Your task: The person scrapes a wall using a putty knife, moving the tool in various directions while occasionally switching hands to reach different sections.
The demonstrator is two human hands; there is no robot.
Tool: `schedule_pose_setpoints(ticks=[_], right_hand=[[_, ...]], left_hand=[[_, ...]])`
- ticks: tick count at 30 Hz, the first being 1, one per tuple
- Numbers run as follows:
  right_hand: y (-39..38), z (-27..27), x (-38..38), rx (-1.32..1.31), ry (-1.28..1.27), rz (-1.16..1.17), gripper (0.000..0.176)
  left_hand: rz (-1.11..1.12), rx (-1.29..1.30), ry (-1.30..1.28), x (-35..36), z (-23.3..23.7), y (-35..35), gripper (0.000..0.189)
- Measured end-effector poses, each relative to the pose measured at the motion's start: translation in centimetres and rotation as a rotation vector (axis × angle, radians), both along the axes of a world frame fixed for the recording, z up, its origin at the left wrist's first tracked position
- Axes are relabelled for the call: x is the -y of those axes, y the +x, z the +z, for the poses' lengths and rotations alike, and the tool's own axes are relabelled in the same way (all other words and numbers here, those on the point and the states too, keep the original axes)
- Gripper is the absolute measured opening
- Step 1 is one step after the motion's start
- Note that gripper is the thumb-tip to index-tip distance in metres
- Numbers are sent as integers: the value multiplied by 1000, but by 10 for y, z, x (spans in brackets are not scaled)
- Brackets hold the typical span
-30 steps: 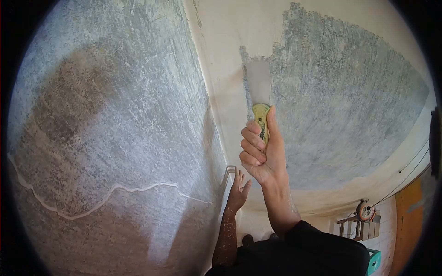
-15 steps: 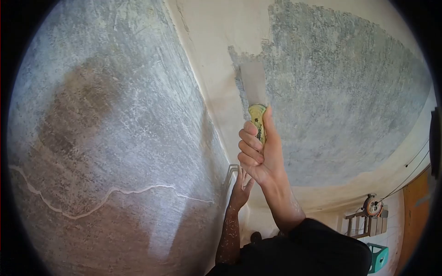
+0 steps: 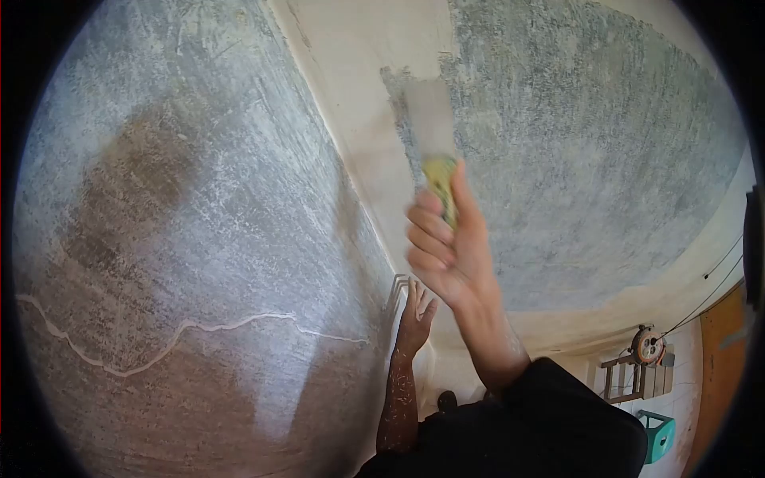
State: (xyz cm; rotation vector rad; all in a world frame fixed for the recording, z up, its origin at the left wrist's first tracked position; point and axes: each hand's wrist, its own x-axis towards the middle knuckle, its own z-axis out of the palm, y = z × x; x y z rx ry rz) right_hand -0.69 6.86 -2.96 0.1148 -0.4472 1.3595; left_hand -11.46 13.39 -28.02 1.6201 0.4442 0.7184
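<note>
My right hand (image 3: 446, 239) is closed round the yellow-green handle of a putty knife (image 3: 431, 115), thumb along the handle. Its wide blade lies over the wall, on a narrow grey scraped strip (image 3: 396, 84) beside the large scraped grey area (image 3: 574, 159). Motion blurs the handle and blade somewhat. Lower down, my left hand (image 3: 416, 319) has its fingers stretched upward and apart, close to a pale bent rail (image 3: 399, 285) by the wall corner. White flecks dot the left forearm.
At left spreads a mottled grey wall (image 3: 199, 239) with a wavy white line (image 3: 183, 331) across it. A cream strip (image 3: 335, 72) runs along the corner. Lower right hold a cable reel (image 3: 648, 346), a wooden stand (image 3: 623, 378), a green stool (image 3: 658, 438) and hanging cables (image 3: 709, 295).
My right hand has pushed the putty knife upward along the strip, its blade now nearer the strip's upper edge. The view has shifted slightly; my left hand stays by the rail.
</note>
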Motion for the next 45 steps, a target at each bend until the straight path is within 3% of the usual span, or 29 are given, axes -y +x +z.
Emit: schedule_pose_setpoints(ticks=[2,4,8,10,13,17,21,23,27,30,33,36,40,45], right_hand=[[2,5,-3,-4,0,-8,54],[-7,20,6,-2,-102,-55,55],[1,2,7,-31,-35,-15,53],[4,11,7,7,49,35,52],[-2,35,-2,35,-18,-59,52],[10,0,13,-21,-17,19,54],[-1,23,13,-87,54,86,53],[9,0,19,-51,-1,30,53],[0,31,20,15,-25,8,53],[8,17,24,20,-114,-74,53],[19,11,14,69,-19,-57,52],[2,74,10,102,-116,-119,53],[9,3,31,-55,-22,-1,52],[8,31,27,-68,23,75,54]], left_hand=[[-9,38,-73,-22,-39,3,70],[39,87,-192,-8,-32,4,76],[5,46,-159,-4,-21,-12,77],[-5,52,-135,-9,-17,-7,78],[-5,63,-111,-13,-20,-4,76],[33,46,-150,-9,-12,-7,73],[66,14,-156,-17,-22,-9,73],[70,-13,-172,-4,-25,-19,72],[31,-28,-137,-4,-27,-14,72],[5,-70,-91,0,-34,-2,72],[6,-66,-124,3,-24,11,74],[-18,-44,-185,15,-30,6,76],[12,-34,-177,16,-40,4,76],[94,-49,-189,20,-45,-1,72]])
